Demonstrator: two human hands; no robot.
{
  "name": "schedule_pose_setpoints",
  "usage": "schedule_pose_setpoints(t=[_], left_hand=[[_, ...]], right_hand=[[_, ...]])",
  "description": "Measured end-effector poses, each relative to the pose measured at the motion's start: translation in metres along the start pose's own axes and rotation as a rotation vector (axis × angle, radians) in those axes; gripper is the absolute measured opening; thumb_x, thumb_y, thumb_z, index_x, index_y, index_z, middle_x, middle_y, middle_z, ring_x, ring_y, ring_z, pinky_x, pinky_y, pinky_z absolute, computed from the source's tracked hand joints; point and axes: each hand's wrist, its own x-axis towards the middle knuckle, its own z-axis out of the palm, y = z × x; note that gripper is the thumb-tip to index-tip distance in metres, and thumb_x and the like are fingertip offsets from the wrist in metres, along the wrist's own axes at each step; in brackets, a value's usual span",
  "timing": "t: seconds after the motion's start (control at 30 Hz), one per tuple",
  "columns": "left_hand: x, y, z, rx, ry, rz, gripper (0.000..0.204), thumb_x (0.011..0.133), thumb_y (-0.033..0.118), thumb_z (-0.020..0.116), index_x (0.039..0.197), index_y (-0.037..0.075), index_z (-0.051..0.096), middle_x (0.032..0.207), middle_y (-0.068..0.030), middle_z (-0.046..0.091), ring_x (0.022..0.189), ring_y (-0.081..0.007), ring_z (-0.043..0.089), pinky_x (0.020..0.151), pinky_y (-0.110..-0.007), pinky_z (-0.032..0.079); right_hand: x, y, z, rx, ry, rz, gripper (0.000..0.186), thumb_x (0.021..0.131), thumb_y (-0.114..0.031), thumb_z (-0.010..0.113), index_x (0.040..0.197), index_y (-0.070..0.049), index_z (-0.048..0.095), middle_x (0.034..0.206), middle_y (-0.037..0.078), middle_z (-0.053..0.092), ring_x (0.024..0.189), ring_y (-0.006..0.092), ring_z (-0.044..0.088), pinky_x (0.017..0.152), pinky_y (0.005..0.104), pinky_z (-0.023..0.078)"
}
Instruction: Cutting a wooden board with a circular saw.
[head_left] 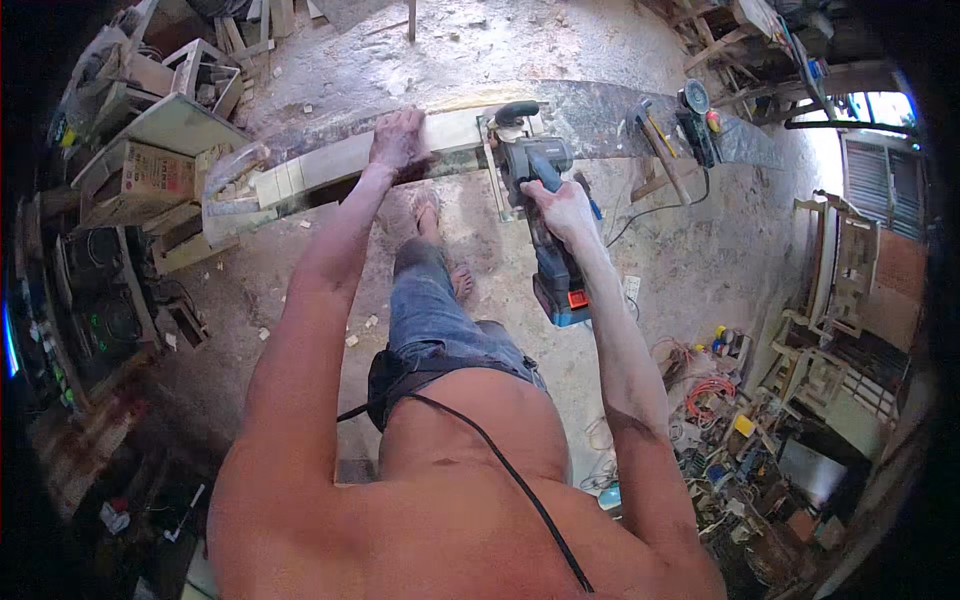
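Note:
A long pale wooden board (335,163) lies across a narrow, dusty bench (595,108) in front of me. My left hand (398,140) grips the board near its middle, the fingers over its far edge. Pencil-like lines cross the board's left end. My right hand (566,212) is closed round the rear handle of a cordless circular saw (540,160). The saw's metal base plate (492,170) sits across the board near its right end, with the battery (562,302) toward me. The blade is hidden, so I cannot tell whether it touches the wood.
A hammer (662,155) and a corded power tool with a round disc (694,97) lie right of the saw. A cardboard box (157,172) and wood scraps stand at the left. Tangled cables (710,395) and clutter cover the lower right floor. My bare feet (428,215) are near the bench.

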Motion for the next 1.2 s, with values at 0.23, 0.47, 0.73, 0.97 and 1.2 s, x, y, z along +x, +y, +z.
schedule_pose_setpoints(t=[0.23, 0.47, 0.73, 0.97, 1.2], left_hand=[[0.005, 0.013, -0.008, -0.035, -0.047, -0.018, 0.078, 0.067, 0.057, 0.09, 0.125, 0.013, 0.062, 0.116, -0.0099, 0.071, 0.117, -0.0294, 0.07, 0.097, -0.049, 0.053], [0.005, 0.011, -0.012, -0.1, -0.038, -0.023, 0.08, 0.066, 0.059, 0.089, 0.125, 0.012, 0.062, 0.119, -0.0108, 0.071, 0.12, -0.0305, 0.069, 0.1, -0.05, 0.053], [0.006, 0.013, -0.025, -0.109, -0.141, -0.026, 0.087, 0.07, 0.064, 0.089, 0.134, 0.012, 0.062, 0.127, -0.0119, 0.069, 0.127, -0.0301, 0.066, 0.103, -0.054, 0.049], [0.004, 0.015, -0.033, -0.112, -0.153, -0.034, 0.083, 0.071, 0.061, 0.089, 0.131, 0.011, 0.062, 0.126, -0.0115, 0.069, 0.128, -0.0305, 0.065, 0.105, -0.053, 0.049], [0.005, 0.016, -0.034, -0.203, -0.147, -0.05, 0.077, 0.074, 0.054, 0.088, 0.13, 0.008, 0.063, 0.123, -0.0142, 0.07, 0.124, -0.0334, 0.067, 0.111, -0.051, 0.045]], right_hand=[[0.002, 0.003, 0.008, 0.024, -0.027, -0.01, 0.058, 0.09, -0.05, 0.07, 0.075, 0.006, 0.076, 0.064, 0.022, 0.071, 0.072, 0.0339, 0.078, 0.074, 0.0456, 0.058], [0.023, 0.007, 0.015, -0.043, 0.035, -0.105, 0.054, 0.088, -0.045, 0.071, 0.082, 0.008, 0.077, 0.071, 0.026, 0.071, 0.074, 0.0353, 0.073, 0.074, 0.0465, 0.055], [0.039, -0.011, 0.014, -0.001, 0.065, -0.069, 0.05, 0.087, -0.039, 0.074, 0.077, 0.01, 0.075, 0.062, 0.016, 0.066, 0.059, 0.0267, 0.066, 0.062, 0.0429, 0.051], [0.067, -0.026, 0.011, 0.058, 0.026, -0.003, 0.06, 0.086, -0.051, 0.073, 0.079, 0.009, 0.076, 0.07, 0.027, 0.072, 0.075, 0.0376, 0.076, 0.074, 0.0482, 0.057], [0.099, -0.036, 0.009, 0.039, 0.051, -0.005, 0.03, 0.088, -0.027, 0.076, 0.078, 0.001, 0.075, 0.064, 0.006, 0.067, 0.054, 0.0165, 0.062, 0.052, 0.0357, 0.046]])
